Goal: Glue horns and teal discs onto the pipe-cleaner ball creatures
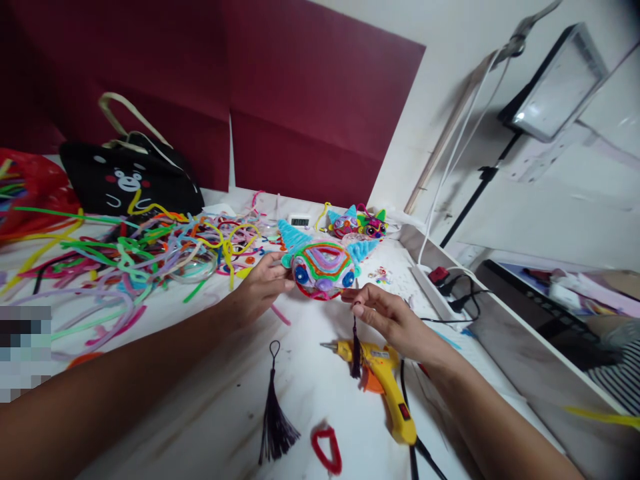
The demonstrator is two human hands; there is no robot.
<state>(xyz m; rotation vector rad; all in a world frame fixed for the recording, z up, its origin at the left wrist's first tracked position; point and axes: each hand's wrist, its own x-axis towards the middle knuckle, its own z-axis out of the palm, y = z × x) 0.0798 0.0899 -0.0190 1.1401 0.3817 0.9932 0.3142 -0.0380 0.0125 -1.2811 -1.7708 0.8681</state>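
Steadying the animal head [324, 265], its ears [294, 236] and eyes [302, 275] in place, the left hand [263, 287] pinches one edge; the right hand [389, 318] pinches a tassel [356, 353]; the second tassel [277, 427] lies unattached.

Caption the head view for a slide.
Left hand holding a colorful fuzzy craft, right hand pinching a dark tassel near a yellow glue gun.
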